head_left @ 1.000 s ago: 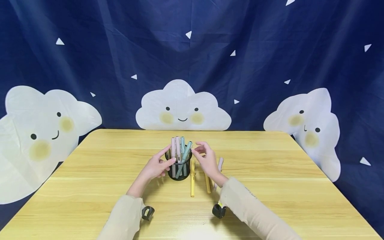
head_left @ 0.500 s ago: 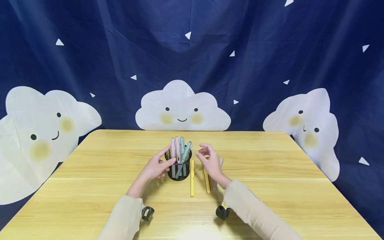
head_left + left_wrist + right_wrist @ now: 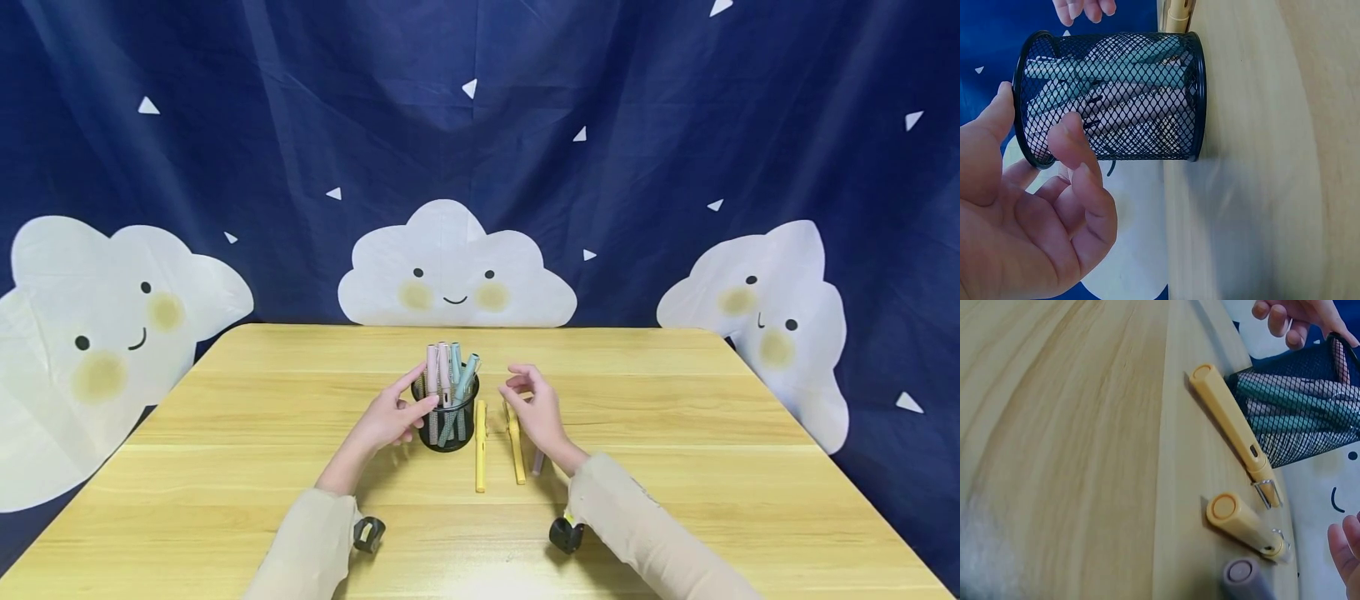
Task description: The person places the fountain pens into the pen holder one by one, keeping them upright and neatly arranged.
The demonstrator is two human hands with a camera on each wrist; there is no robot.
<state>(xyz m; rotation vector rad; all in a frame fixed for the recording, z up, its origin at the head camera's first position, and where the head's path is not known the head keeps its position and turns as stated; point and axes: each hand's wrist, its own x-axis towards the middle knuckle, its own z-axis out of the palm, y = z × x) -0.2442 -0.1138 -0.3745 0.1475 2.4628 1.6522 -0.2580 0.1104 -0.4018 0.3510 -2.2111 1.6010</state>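
My left hand [image 3: 387, 417] holds the black mesh pen holder [image 3: 447, 442] at its left side near the rim, thumb in front and index finger behind. Upright inside stand two pink pens [image 3: 432, 367] and two teal pens [image 3: 470, 372], some leaning. My right hand [image 3: 538, 412] hovers to the right of the holder with loosely bent fingers and nothing in them. Near its fingertips lies one yellow pen [image 3: 517, 454]. A second yellow pen [image 3: 481, 450] lies beside the holder. Partly hidden below the right hand is a purple pen [image 3: 537, 463].
The light wooden table [image 3: 247, 450] carries everything. A dark blue curtain [image 3: 600, 100] with smiling clouds hangs behind its far edge. A black wrist camera [image 3: 566, 534] hangs under the right sleeve, another black camera [image 3: 369, 534] at the left sleeve.
My right hand has drawn away from the holder's rim toward the right and slightly down, over the right yellow pen. My left hand and the holder have stayed in place.
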